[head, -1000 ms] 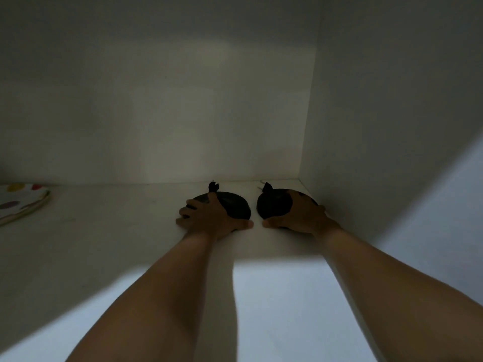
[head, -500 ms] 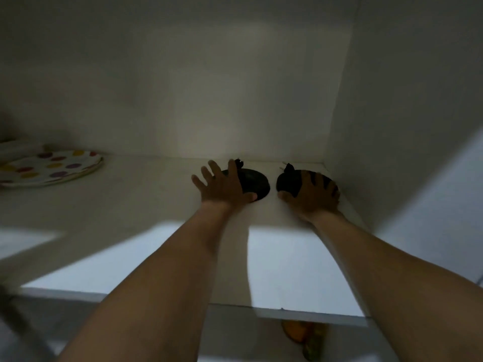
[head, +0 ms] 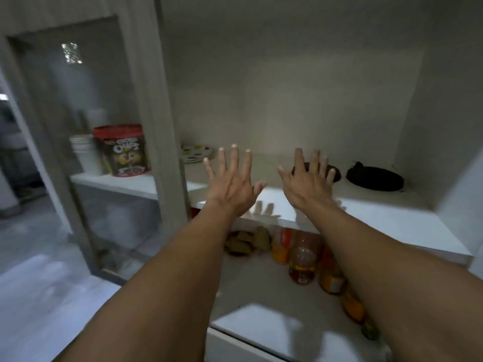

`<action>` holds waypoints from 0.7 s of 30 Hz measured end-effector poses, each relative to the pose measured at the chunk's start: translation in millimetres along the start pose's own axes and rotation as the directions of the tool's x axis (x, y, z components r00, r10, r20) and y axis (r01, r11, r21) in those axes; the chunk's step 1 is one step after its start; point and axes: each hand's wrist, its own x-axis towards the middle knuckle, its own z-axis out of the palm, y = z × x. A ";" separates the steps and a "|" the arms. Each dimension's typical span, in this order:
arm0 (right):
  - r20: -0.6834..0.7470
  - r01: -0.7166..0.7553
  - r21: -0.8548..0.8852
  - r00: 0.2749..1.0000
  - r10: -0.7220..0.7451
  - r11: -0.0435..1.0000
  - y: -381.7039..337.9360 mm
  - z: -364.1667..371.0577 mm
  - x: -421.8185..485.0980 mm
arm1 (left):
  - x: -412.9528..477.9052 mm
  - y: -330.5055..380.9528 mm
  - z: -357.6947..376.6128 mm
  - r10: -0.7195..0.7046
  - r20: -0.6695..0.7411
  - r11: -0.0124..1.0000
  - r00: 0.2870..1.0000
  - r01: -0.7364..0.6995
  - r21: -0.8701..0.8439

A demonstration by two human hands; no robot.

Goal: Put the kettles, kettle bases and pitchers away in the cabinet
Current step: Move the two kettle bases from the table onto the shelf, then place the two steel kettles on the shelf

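Observation:
Two black round kettle bases lie flat at the back right of the white cabinet shelf [head: 392, 220]. The right kettle base [head: 375, 177] is in full view, its cord bundled at the rear. The left kettle base [head: 335, 171] is partly hidden behind my right hand [head: 307, 184]. That hand hovers in front of the shelf, fingers spread, holding nothing. My left hand [head: 231, 181] is raised beside it, also spread and empty. Neither hand touches a base. No kettle or pitcher is in view.
A polka-dot plate [head: 197, 154] rests at the shelf's back left. Behind the glass cabinet door [head: 86, 142] stand a cereal tub [head: 121, 150] and stacked white cups [head: 87, 154]. Bottles [head: 303, 259] and jars crowd the lower shelf.
Both hands have let go of the kettle bases and drawn back out of the cabinet with fingers spread. The view has pulled back, showing the door and lower shelf.

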 end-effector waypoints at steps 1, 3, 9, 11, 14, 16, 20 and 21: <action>0.001 0.030 0.025 1.000 -0.030 0.999 -21.4 -0.2 -16.7 | -19.0 -17.2 -9.5 -0.023 -0.010 1.000 1.000 0.023 0.008; 0.012 0.091 0.064 0.996 -0.092 0.994 -64.4 -0.9 -50.4 | -58.5 -52.9 -30.4 -0.079 -0.018 0.996 0.997 0.079 0.035; 0.088 0.299 0.207 0.943 -0.322 0.932 -202.5 6.4 -143.4 | -180.7 -171.5 -97.0 -0.330 -0.022 0.931 0.944 0.330 0.155; 0.125 0.380 0.244 0.900 -0.417 0.892 -248.5 13.0 -177.0 | -225.5 -209.4 -116.8 -0.430 -0.032 0.882 0.902 0.428 0.198; 0.181 0.483 0.298 0.819 -0.545 0.824 -315.8 29.9 -234.1 | -297.8 -257.9 -140.0 -0.582 -0.038 0.783 0.812 0.573 0.242; 0.208 0.543 0.320 0.759 -0.617 0.776 -355.9 43.0 -275.7 | -346.5 -287.1 -148.4 -0.679 -0.041 0.702 0.733 0.664 0.256; 0.322 0.625 0.422 0.574 -0.753 0.657 -419.3 73.3 -344.9 | -433.8 -333.5 -150.1 -0.835 -0.036 0.523 0.549 0.811 0.262; 0.348 0.630 0.437 0.540 -0.767 0.642 -429.4 82.1 -357.3 | -450.8 -340.2 -147.3 -0.862 -0.033 0.484 0.507 0.839 0.249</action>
